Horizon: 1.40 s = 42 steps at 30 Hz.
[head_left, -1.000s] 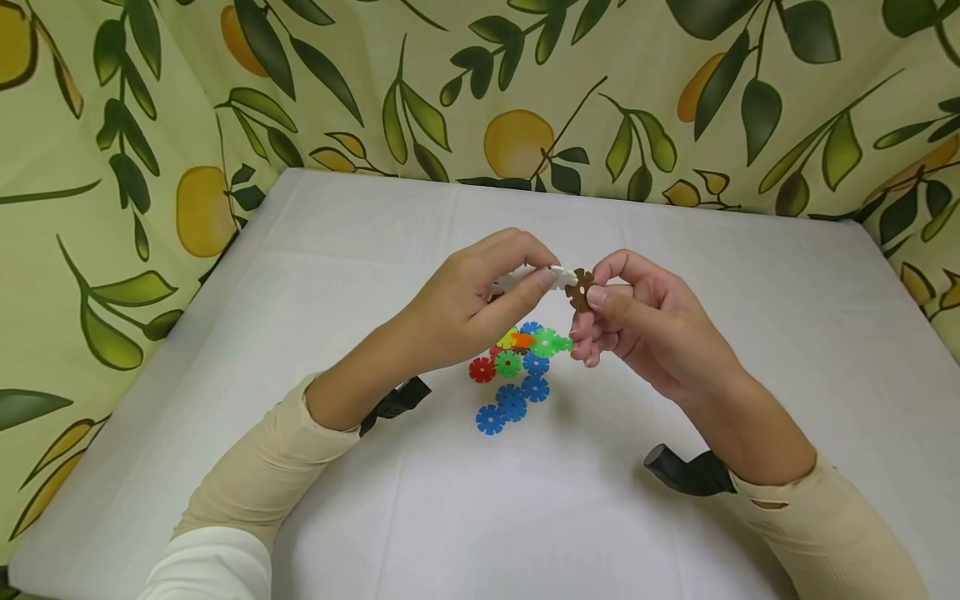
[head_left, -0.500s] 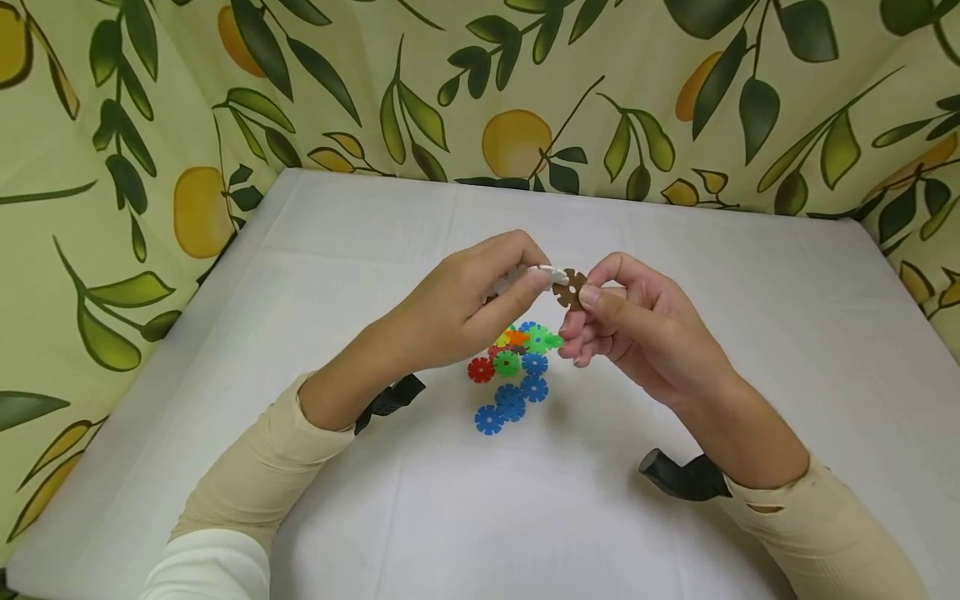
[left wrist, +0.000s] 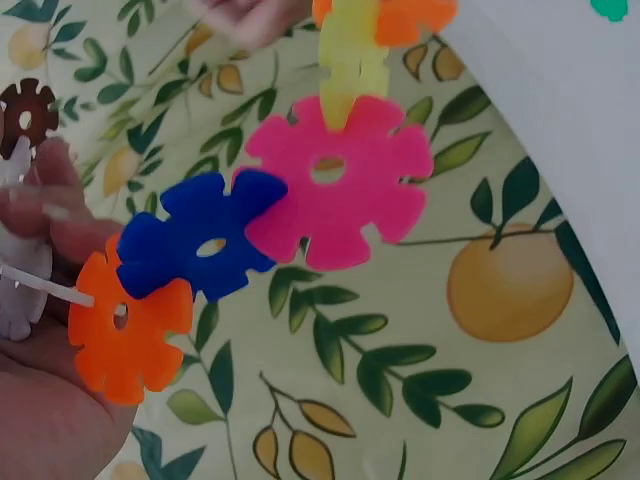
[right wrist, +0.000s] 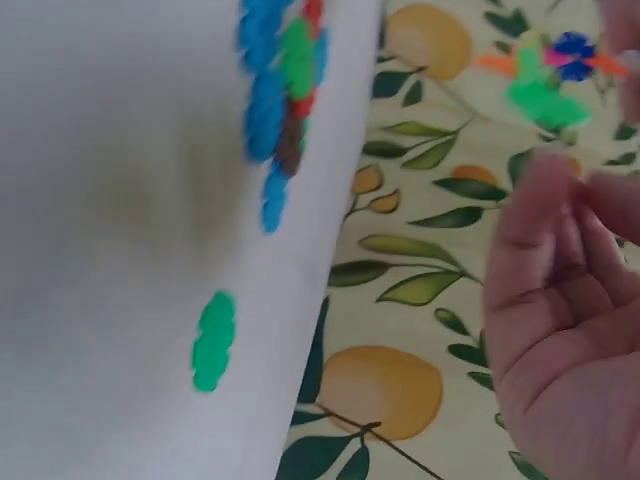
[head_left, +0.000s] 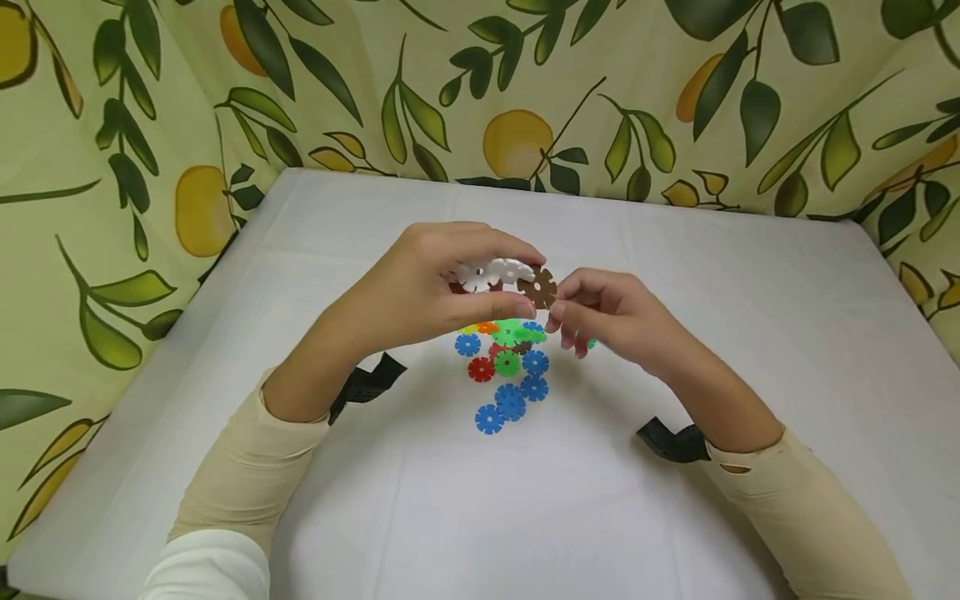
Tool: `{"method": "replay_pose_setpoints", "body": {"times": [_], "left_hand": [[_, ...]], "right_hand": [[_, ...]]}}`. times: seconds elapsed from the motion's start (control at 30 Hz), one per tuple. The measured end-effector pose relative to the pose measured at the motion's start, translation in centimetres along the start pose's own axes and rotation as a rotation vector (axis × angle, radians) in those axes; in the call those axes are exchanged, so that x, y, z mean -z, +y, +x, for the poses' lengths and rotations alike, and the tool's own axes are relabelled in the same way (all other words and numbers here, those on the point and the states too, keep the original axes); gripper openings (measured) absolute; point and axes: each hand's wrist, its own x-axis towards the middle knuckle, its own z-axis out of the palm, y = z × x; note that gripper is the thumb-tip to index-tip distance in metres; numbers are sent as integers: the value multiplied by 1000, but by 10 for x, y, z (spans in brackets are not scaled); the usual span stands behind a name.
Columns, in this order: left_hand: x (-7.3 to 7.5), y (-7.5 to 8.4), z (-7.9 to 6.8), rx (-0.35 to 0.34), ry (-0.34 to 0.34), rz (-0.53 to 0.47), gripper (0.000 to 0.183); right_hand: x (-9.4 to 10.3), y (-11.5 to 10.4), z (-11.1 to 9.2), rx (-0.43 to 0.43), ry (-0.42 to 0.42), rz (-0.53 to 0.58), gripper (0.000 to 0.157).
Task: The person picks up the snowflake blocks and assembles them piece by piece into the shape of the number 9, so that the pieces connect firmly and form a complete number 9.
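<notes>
My left hand (head_left: 405,287) grips a chain of notched plastic snowflake discs above the table. At its near end are white discs (head_left: 480,277) and a brown disc (head_left: 542,288). The left wrist view shows more of the chain: an orange disc (left wrist: 128,345), a blue disc (left wrist: 195,235), a pink disc (left wrist: 370,215) and a yellow disc (left wrist: 348,60). Green discs (right wrist: 545,105) hang at the far end. My right hand (head_left: 618,321), fingers loosely bent and holding nothing, has its fingertips close beside the brown disc.
Loose discs lie on the white-covered table (head_left: 450,517) below the hands: several blue discs (head_left: 510,402), a red disc (head_left: 482,369) and a green disc (head_left: 507,363). Another green disc (right wrist: 213,342) lies apart. A leaf-patterned curtain (head_left: 517,142) hangs behind the table.
My right hand has let go of the brown disc. My left hand has moved left with the chain, its thumb and fingers now wider apart, and the hanging coloured discs have shifted left.
</notes>
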Motion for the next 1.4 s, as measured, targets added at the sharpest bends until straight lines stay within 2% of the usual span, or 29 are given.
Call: {"method": "replay_pose_setpoints", "body": {"times": [0.1, 0.17, 0.23, 0.37, 0.4, 0.5, 0.63, 0.77, 0.87, 1.0, 1.1, 1.23, 1.4], "left_hand": [[5, 1, 1, -7, -28, -28, 37], [8, 2, 2, -26, -48, -48, 36], [9, 2, 3, -47, -69, -66, 35], [10, 3, 3, -53, -109, -112, 35], [9, 3, 3, -50, -116, -121, 35], [9, 2, 2, -39, -121, -135, 36], [9, 1, 2, -59, -104, -102, 36], [10, 1, 2, -51, -87, -60, 35], [9, 0, 2, -28, -77, -45, 33], [7, -1, 2, 14, -65, -41, 33], [7, -1, 0, 49, -58, -47, 36], [7, -2, -1, 69, -66, -67, 37], [3, -3, 0, 70, -99, -61, 37]], "right_hand": [[-3, 15, 8, -76, -76, -369, 8], [-8, 24, 14, -99, -122, -537, 15], [-13, 30, 21, -108, -164, -633, 30], [-22, 35, 33, -111, -212, -695, 54], [-23, 35, 35, -115, -218, -703, 55], [-26, 33, 38, -103, -232, -711, 43], [-23, 26, 36, -127, -253, -674, 17], [-13, 11, 25, -139, -206, -591, 11], [-6, -6, 15, -71, -117, -504, 7], [-1, -33, 1, 98, 20, -423, 9], [-2, -50, -8, 213, 77, -383, 12], [-6, -63, -16, 282, 98, -346, 17], [-13, -67, -19, 330, 151, -392, 21]]}}
